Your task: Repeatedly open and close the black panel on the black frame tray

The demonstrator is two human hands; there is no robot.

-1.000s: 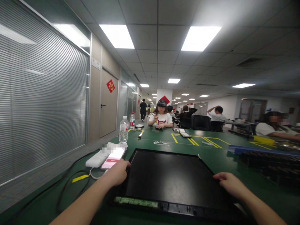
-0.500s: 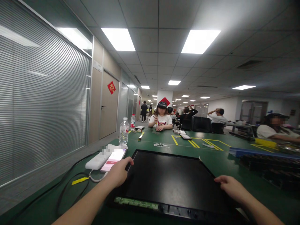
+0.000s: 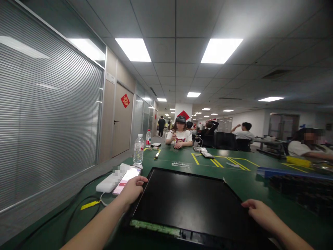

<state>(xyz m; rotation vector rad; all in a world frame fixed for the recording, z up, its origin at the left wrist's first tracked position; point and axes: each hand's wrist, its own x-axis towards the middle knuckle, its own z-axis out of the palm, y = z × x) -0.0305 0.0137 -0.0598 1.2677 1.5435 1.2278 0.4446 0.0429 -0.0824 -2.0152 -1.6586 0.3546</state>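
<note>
A flat black display panel (image 3: pixel 187 201) with a thin raised frame lies in front of me on the green table. Along its near edge runs a narrow green circuit board (image 3: pixel 154 227), beside a dark strip. My left hand (image 3: pixel 133 191) holds the panel's left edge, fingers curled at the frame near the far corner. On the right edge, my right hand (image 3: pixel 260 212) is closed in a pinch, thumb and fingers at the frame. The undersides of both grips are hidden. Just left of my left hand is a lit phone (image 3: pixel 127 180).
A white power strip (image 3: pixel 106 184), black cables (image 3: pixel 65 199) and a water bottle (image 3: pixel 138 150) stand to the left. Small pale pieces (image 3: pixel 180 164) lie beyond the panel. Dark stacked parts (image 3: pixel 301 191) sit at right. A person (image 3: pixel 179 137) sits opposite.
The view has shifted slightly, so the panel and both hands appear a little farther right and lower. Both hands remain at the panel's edges.
</note>
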